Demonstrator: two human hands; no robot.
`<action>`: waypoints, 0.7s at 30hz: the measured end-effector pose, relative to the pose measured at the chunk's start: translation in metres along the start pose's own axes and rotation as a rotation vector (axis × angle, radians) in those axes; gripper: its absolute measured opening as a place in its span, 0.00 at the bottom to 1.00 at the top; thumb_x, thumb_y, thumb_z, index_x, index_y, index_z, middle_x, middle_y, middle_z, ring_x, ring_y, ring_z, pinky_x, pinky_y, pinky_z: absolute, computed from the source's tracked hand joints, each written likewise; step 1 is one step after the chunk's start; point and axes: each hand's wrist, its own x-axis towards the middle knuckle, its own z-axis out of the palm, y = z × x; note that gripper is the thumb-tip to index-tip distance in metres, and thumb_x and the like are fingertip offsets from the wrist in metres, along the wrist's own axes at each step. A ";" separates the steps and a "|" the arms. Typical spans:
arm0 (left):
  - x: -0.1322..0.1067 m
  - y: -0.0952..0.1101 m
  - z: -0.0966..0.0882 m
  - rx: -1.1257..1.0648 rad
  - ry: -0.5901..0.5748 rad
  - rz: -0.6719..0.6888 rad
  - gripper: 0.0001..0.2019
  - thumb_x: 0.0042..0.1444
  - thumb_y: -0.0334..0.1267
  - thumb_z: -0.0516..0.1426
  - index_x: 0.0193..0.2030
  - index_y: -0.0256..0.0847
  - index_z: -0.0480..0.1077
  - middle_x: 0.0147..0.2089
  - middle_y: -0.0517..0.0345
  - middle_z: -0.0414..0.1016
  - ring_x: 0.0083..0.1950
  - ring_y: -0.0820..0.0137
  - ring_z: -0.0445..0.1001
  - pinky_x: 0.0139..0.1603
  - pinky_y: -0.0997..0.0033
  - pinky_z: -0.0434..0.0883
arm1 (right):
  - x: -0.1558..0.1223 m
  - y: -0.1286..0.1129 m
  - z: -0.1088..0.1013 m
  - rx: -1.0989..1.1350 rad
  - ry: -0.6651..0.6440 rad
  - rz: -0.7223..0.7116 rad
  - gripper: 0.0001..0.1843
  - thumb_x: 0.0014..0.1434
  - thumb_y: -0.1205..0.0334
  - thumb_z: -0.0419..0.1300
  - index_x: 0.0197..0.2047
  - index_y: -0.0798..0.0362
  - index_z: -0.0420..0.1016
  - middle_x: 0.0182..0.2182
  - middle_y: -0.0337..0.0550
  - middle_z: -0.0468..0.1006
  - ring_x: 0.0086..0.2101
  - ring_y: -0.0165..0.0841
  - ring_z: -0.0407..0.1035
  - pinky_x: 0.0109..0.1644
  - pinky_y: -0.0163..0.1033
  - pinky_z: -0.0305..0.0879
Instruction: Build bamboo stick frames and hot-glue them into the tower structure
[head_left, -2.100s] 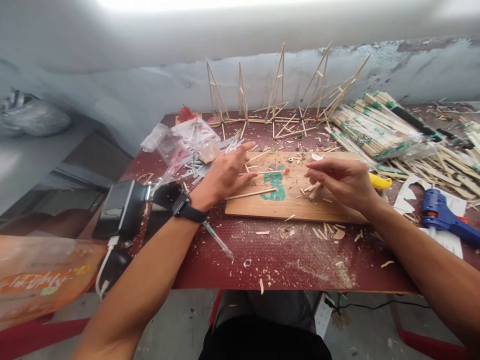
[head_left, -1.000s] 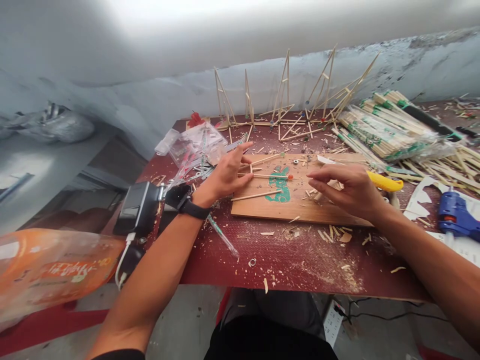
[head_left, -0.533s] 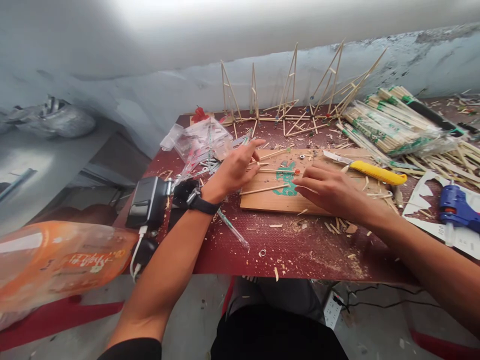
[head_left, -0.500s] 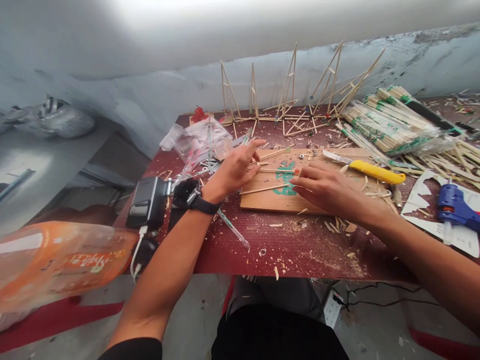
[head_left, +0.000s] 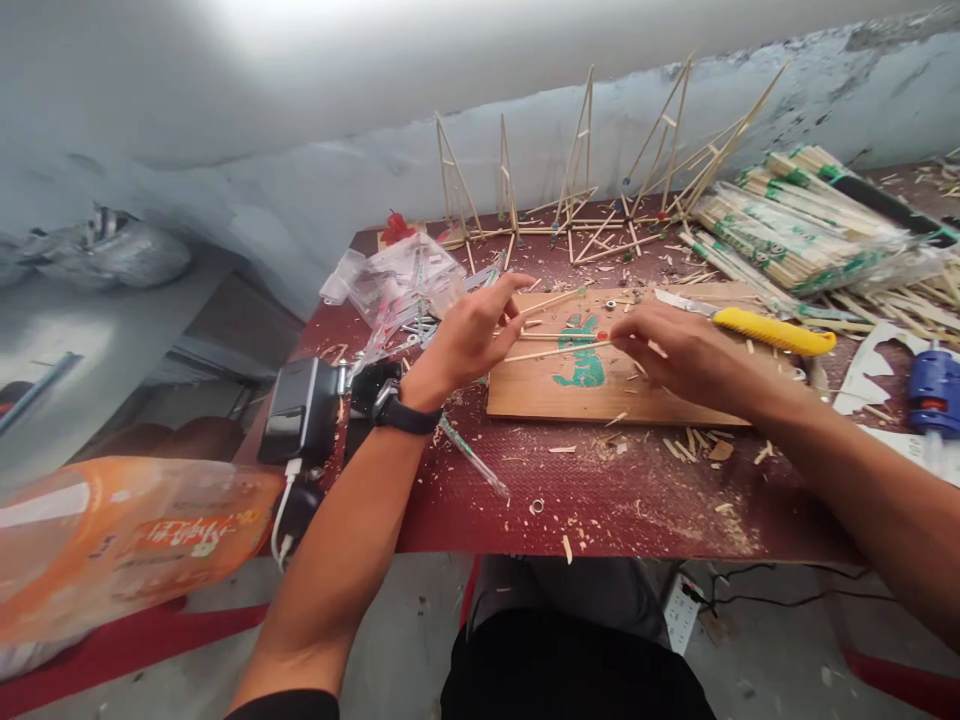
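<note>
Over the board (head_left: 525, 398), a stick (head_left: 559, 351) is pinched in the nearly closed right hand (head_left: 671, 350), at its nine o'clock; whether anything is held by the half-open left hand (head_left: 477, 325) cannot be told.

In our right hand (head_left: 679, 350), the end of a thin wooden stick (head_left: 559, 351). Our left hand (head_left: 471, 335) by the stick's other end, contact unclear. Below, we see a wooden board (head_left: 532, 400); yellow-handled utility knife (head_left: 776, 328) just beyond our right hand.
</note>
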 end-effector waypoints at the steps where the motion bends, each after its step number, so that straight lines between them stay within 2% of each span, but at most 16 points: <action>1: 0.000 -0.001 -0.001 0.020 0.011 -0.012 0.20 0.69 0.30 0.55 0.67 0.37 0.67 0.42 0.55 0.82 0.43 0.65 0.81 0.47 0.60 0.77 | -0.001 0.004 -0.004 0.021 0.040 0.026 0.09 0.73 0.61 0.55 0.41 0.48 0.75 0.36 0.47 0.81 0.35 0.39 0.73 0.41 0.45 0.67; 5: -0.001 -0.009 0.003 0.072 0.003 -0.008 0.24 0.67 0.30 0.59 0.69 0.38 0.64 0.51 0.49 0.83 0.52 0.61 0.82 0.56 0.57 0.78 | -0.003 0.015 -0.015 0.065 0.179 0.153 0.07 0.68 0.58 0.60 0.37 0.45 0.78 0.32 0.43 0.83 0.30 0.38 0.73 0.40 0.48 0.70; 7: -0.003 -0.014 0.009 0.075 -0.026 -0.012 0.30 0.65 0.34 0.63 0.72 0.37 0.62 0.58 0.44 0.81 0.57 0.57 0.81 0.60 0.54 0.77 | -0.003 0.016 -0.017 0.076 0.226 0.206 0.07 0.68 0.57 0.61 0.38 0.44 0.80 0.33 0.44 0.84 0.31 0.39 0.75 0.41 0.50 0.72; 10: -0.004 -0.018 0.017 0.069 -0.074 -0.057 0.38 0.63 0.40 0.67 0.75 0.37 0.57 0.62 0.40 0.80 0.63 0.50 0.78 0.64 0.48 0.75 | -0.004 0.011 -0.017 0.083 0.266 0.226 0.09 0.69 0.54 0.61 0.42 0.43 0.82 0.34 0.45 0.85 0.32 0.40 0.77 0.42 0.51 0.75; 14: -0.003 -0.019 0.024 0.041 -0.057 -0.088 0.36 0.66 0.35 0.64 0.76 0.38 0.56 0.61 0.42 0.80 0.62 0.53 0.79 0.66 0.46 0.74 | -0.004 0.004 -0.016 0.137 0.315 0.215 0.10 0.70 0.54 0.61 0.46 0.45 0.84 0.36 0.46 0.86 0.34 0.39 0.78 0.44 0.50 0.77; 18: -0.001 -0.019 0.024 0.040 -0.032 -0.088 0.35 0.66 0.31 0.64 0.76 0.39 0.56 0.55 0.46 0.81 0.58 0.56 0.80 0.64 0.48 0.74 | -0.005 0.006 -0.015 0.319 0.364 0.232 0.08 0.68 0.57 0.63 0.45 0.47 0.84 0.37 0.44 0.86 0.37 0.38 0.80 0.45 0.49 0.79; 21: -0.001 -0.021 0.021 0.063 0.015 -0.080 0.34 0.66 0.31 0.63 0.75 0.40 0.56 0.56 0.46 0.82 0.59 0.56 0.80 0.62 0.49 0.75 | -0.004 0.012 -0.016 0.359 0.305 0.173 0.06 0.67 0.58 0.64 0.43 0.46 0.83 0.37 0.43 0.86 0.37 0.38 0.80 0.44 0.49 0.78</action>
